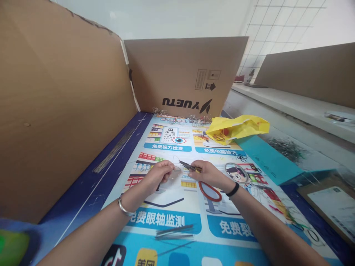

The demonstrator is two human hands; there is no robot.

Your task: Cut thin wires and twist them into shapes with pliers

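Observation:
My left hand (161, 173) is closed in a pinch on a thin wire (173, 158), which curves up in a small loop above the fingertips. My right hand (208, 173) grips a pair of dark-jawed pliers (185, 164) with some yellow at the handle. The plier tips point left and sit close beside the wire; whether they touch it I cannot tell. Both hands are over the printed poster sheet (172, 201) on the table. Nearer to me, several short straight wires (173, 234) lie on the sheet.
Cardboard panels stand on the left (63, 96) and at the back (177, 74). A wire bundle (113, 151) lies along the left side. At right are a yellow bag (241, 127), a teal box (260, 160), a wire tangle (288, 147) and bent wire pieces (313, 235).

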